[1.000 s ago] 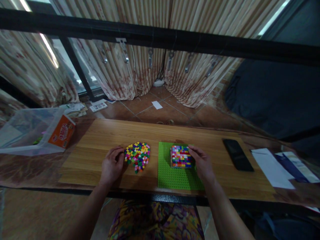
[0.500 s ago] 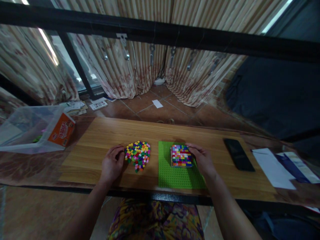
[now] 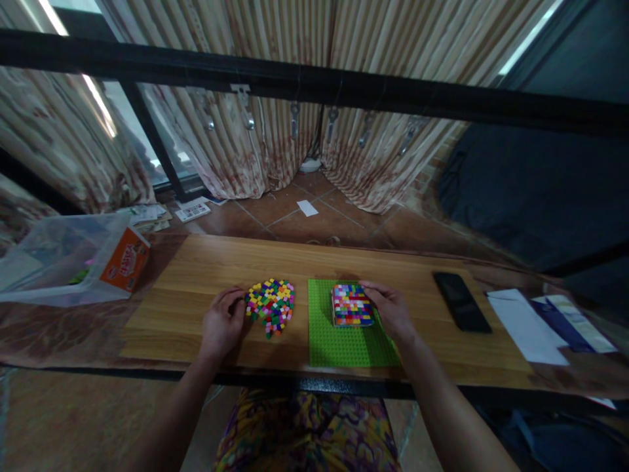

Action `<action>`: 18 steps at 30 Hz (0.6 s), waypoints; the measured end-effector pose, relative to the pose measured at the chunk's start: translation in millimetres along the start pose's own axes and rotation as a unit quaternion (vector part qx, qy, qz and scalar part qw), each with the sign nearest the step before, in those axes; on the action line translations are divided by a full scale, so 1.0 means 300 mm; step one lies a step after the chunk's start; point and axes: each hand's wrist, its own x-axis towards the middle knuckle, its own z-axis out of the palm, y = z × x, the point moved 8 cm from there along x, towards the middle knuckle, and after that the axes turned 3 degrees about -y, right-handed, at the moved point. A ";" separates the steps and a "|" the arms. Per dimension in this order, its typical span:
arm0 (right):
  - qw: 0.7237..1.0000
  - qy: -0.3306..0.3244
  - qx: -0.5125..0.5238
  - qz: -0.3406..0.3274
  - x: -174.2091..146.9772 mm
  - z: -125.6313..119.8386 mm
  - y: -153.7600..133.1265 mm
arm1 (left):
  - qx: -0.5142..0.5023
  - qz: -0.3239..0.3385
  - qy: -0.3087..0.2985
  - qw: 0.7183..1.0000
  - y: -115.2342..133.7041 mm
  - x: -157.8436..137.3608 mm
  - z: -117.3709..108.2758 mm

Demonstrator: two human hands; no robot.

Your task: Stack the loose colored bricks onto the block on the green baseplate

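Note:
On the green baseplate (image 3: 351, 347) stands a low block of toy bricks (image 3: 352, 305), its top a mosaic of many colours. My right hand (image 3: 392, 313) is closed at the block's right side, with fingertips at its far right corner; the thumb is mostly hidden. To the left, a loose pile of small coloured bricks (image 3: 271, 303) lies on the wooden board (image 3: 196, 262). My left hand (image 3: 223, 322) rests against the pile's left edge, its fingers curled together. Whatever may be between those fingertips is too small to make out.
A black phone (image 3: 462, 302) lies on the board's right part, with white paper (image 3: 525, 326) beyond it. At far left stands a clear plastic bin (image 3: 63, 262) with an orange label. A dark metal bar (image 3: 295, 78) crosses the view above the board.
The camera view has shifted slightly, so the baseplate and phone appear a little further left. Both hands keep nearly the same places beside the pile and the brick block.

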 end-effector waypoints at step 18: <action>0.745 -0.138 -0.548 -0.354 -0.238 0.271 -0.176 | -0.026 -0.013 0.010 1.000 0.006 -0.011 0.005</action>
